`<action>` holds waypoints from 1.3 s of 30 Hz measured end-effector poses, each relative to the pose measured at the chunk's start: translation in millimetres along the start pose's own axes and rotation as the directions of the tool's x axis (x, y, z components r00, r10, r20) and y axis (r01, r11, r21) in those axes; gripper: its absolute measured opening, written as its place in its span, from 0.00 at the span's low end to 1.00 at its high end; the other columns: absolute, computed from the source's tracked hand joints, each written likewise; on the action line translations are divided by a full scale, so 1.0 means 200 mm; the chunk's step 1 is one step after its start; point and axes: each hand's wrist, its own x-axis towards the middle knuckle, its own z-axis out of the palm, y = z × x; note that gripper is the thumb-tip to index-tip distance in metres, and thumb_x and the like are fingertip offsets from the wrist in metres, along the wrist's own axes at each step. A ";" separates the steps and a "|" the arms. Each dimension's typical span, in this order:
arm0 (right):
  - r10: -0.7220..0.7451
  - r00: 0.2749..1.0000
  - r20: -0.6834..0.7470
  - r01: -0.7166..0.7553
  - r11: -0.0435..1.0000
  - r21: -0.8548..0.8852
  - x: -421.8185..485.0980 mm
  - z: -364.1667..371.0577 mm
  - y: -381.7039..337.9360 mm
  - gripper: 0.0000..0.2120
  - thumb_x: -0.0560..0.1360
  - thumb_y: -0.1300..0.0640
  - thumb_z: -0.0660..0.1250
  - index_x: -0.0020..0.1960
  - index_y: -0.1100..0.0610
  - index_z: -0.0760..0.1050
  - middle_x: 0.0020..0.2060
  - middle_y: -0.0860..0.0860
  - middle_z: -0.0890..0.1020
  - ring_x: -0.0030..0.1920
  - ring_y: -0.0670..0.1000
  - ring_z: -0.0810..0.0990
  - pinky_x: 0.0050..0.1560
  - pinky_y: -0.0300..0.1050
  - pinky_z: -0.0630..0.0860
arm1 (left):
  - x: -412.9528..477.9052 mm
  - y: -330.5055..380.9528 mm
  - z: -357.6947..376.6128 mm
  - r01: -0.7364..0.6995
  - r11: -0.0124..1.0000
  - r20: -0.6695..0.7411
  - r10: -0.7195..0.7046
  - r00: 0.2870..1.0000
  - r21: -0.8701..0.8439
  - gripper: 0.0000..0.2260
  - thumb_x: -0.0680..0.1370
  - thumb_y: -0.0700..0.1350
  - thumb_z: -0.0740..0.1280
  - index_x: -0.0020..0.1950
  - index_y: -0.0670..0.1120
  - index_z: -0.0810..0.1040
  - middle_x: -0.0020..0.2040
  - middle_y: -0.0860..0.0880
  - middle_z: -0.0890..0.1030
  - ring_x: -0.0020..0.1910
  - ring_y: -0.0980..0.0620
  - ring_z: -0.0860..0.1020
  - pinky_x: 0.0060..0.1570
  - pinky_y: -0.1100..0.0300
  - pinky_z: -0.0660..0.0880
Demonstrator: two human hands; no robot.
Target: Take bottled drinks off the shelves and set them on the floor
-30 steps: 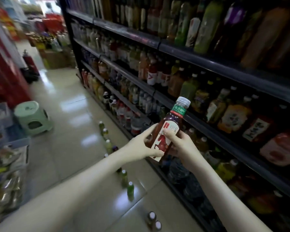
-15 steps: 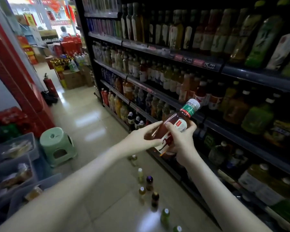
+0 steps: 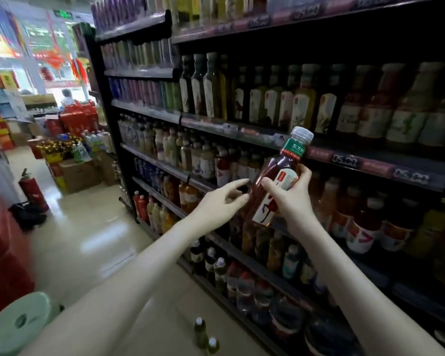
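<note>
Standing far left: round pale-green plastic stool (image 3: 18, 323) on the glossy beige tiled floor (image 3: 93, 242); red fire extinguisher (image 3: 34, 190) further back.
Floor bottles: two small green-capped bottles (image 3: 203, 335) upright on the tiles, near the rack's foot.
Left hand (image 3: 220, 201): fingers spread and loose, fingertips just beside the bottle, gripping nothing.
Bottle: clear plastic bottle of red drink with white cap and green neck band (image 3: 275, 183), tilted, raised in front of the shelves.
Right hand (image 3: 292, 199): thumb and fingers pinching the bottle's labelled middle.
Rack: black metal shelves (image 3: 370, 160) crowded with bottled drinks.
</note>
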 end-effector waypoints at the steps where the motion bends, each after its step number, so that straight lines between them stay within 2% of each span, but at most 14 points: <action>1: -0.011 0.999 -0.037 0.011 1.000 -0.004 0.10 0.07 -0.02 0.38 0.71 0.53 0.74 0.71 0.48 0.52 0.50 0.45 0.77 0.50 0.45 0.79 0.59 0.58 0.77 | 0.08 -0.05 -0.07 -0.029 0.999 -0.003 0.029 1.000 -0.025 0.21 0.81 0.57 0.58 0.74 0.65 0.60 0.57 0.66 0.74 0.55 0.64 0.73 0.55 0.75 0.68; 4: -0.053 0.983 -0.173 0.054 0.999 0.000 0.37 0.26 -0.06 0.38 0.73 0.55 0.72 0.72 0.49 0.50 0.48 0.45 0.76 0.48 0.44 0.78 0.58 0.58 0.77 | 0.32 -0.19 -0.27 -0.126 0.991 -0.062 0.123 0.990 -0.046 0.21 0.82 0.57 0.55 0.74 0.67 0.56 0.55 0.65 0.72 0.50 0.66 0.71 0.48 0.79 0.66; 7: -0.110 0.961 -0.252 0.118 0.993 0.014 0.61 0.42 -0.07 0.37 0.74 0.56 0.70 0.72 0.47 0.48 0.49 0.43 0.74 0.49 0.42 0.77 0.54 0.46 0.76 | 0.63 -0.36 -0.43 -0.220 0.975 -0.076 0.222 0.972 0.029 0.22 0.81 0.57 0.55 0.74 0.68 0.53 0.59 0.58 0.73 0.54 0.60 0.74 0.48 0.74 0.68; 11: -0.253 0.887 -0.387 0.252 0.966 -0.053 0.92 0.58 -0.02 0.36 0.75 0.58 0.70 0.69 0.43 0.48 0.57 0.42 0.69 0.54 0.39 0.74 0.53 0.36 0.72 | 1.08 -0.59 -0.59 -0.314 0.926 -0.093 0.339 0.936 0.207 0.26 0.82 0.52 0.57 0.76 0.65 0.49 0.65 0.54 0.67 0.48 0.58 0.73 0.44 0.63 0.75; 13: -0.273 0.853 -0.444 0.262 0.961 -0.088 1.09 0.67 0.01 0.36 0.76 0.57 0.69 0.69 0.44 0.46 0.56 0.40 0.69 0.53 0.35 0.74 0.52 0.30 0.71 | 1.32 -0.68 -0.68 -0.352 0.891 -0.136 0.402 0.906 0.286 0.27 0.82 0.48 0.59 0.77 0.62 0.51 0.72 0.50 0.63 0.59 0.51 0.72 0.52 0.59 0.75; 15: -0.276 0.807 -0.522 0.265 0.959 -0.097 1.25 0.78 0.01 0.39 0.75 0.55 0.70 0.69 0.42 0.42 0.59 0.43 0.70 0.56 0.36 0.73 0.52 0.27 0.69 | 1.56 -0.77 -0.77 -0.369 0.858 -0.186 0.452 0.872 0.358 0.28 0.81 0.45 0.61 0.78 0.58 0.54 0.75 0.44 0.59 0.72 0.44 0.61 0.65 0.53 0.69; 18: -0.328 0.722 -0.609 0.285 0.943 -0.169 1.51 0.92 0.04 0.42 0.74 0.54 0.71 0.73 0.47 0.42 0.65 0.48 0.67 0.61 0.40 0.71 0.55 0.25 0.69 | 1.89 -0.85 -0.88 -0.387 0.800 -0.221 0.525 0.822 0.458 0.31 0.79 0.43 0.65 0.78 0.55 0.55 0.76 0.37 0.55 0.75 0.38 0.54 0.71 0.41 0.60; 21: -0.416 0.694 -0.588 0.287 0.908 -0.304 1.72 1.05 0.04 0.41 0.74 0.55 0.71 0.72 0.45 0.45 0.62 0.42 0.67 0.62 0.38 0.70 0.60 0.26 0.67 | 2.13 -0.87 -0.95 -0.389 0.795 -0.238 0.536 0.810 0.466 0.34 0.78 0.48 0.65 0.79 0.55 0.49 0.76 0.37 0.50 0.75 0.36 0.49 0.74 0.40 0.52; 23: -0.426 0.705 -0.567 0.266 0.900 -0.346 1.84 1.09 0.07 0.42 0.74 0.56 0.72 0.75 0.50 0.46 0.60 0.41 0.69 0.59 0.32 0.71 0.56 0.23 0.68 | 2.23 -0.90 -0.96 -0.429 0.815 -0.248 0.542 0.803 0.390 0.34 0.79 0.52 0.62 0.79 0.55 0.45 0.76 0.38 0.50 0.75 0.39 0.49 0.72 0.43 0.51; 25: -0.385 0.736 -0.556 0.209 0.912 -0.354 1.92 1.13 0.09 0.42 0.74 0.56 0.72 0.76 0.52 0.46 0.55 0.35 0.67 0.50 0.24 0.70 0.45 0.18 0.67 | 2.29 -0.94 -0.94 -0.514 0.795 -0.306 0.601 0.738 0.322 0.32 0.79 0.55 0.59 0.79 0.52 0.48 0.74 0.37 0.58 0.72 0.40 0.53 0.70 0.44 0.54; 27: -0.331 0.782 -0.528 0.123 0.913 -0.390 1.99 1.17 0.12 0.43 0.74 0.52 0.72 0.76 0.48 0.46 0.59 0.40 0.70 0.54 0.31 0.72 0.48 0.23 0.68 | 2.34 -0.97 -0.91 -0.555 0.767 -0.356 0.641 0.680 0.322 0.32 0.78 0.56 0.58 0.78 0.50 0.51 0.72 0.36 0.62 0.70 0.39 0.57 0.70 0.43 0.54; 30: -0.298 0.835 -0.464 0.038 0.871 -0.490 2.07 1.18 0.16 0.43 0.73 0.48 0.72 0.76 0.43 0.46 0.68 0.50 0.70 0.66 0.49 0.72 0.56 0.39 0.71 | 2.39 -1.00 -0.86 -0.565 0.722 -0.383 0.691 0.613 0.399 0.34 0.76 0.55 0.60 0.78 0.48 0.50 0.71 0.36 0.60 0.71 0.37 0.57 0.71 0.36 0.54; 35: -0.234 0.906 -0.353 -0.025 0.802 -0.596 2.13 1.17 0.14 0.44 0.75 0.48 0.69 0.77 0.45 0.41 0.73 0.51 0.65 0.69 0.52 0.70 0.58 0.42 0.70 | 2.43 -1.02 -0.78 -0.570 0.695 -0.423 0.719 0.551 0.439 0.36 0.75 0.54 0.62 0.77 0.46 0.49 0.73 0.35 0.55 0.73 0.35 0.55 0.73 0.41 0.42; 39: -0.173 0.944 -0.280 -0.052 0.761 -0.647 2.10 1.14 0.13 0.51 0.73 0.50 0.73 0.76 0.43 0.34 0.76 0.50 0.59 0.72 0.51 0.65 0.63 0.44 0.69 | 2.45 -1.02 -0.72 -0.574 0.693 -0.465 0.720 0.515 0.437 0.38 0.76 0.53 0.62 0.78 0.49 0.43 0.74 0.34 0.52 0.74 0.35 0.51 0.73 0.40 0.40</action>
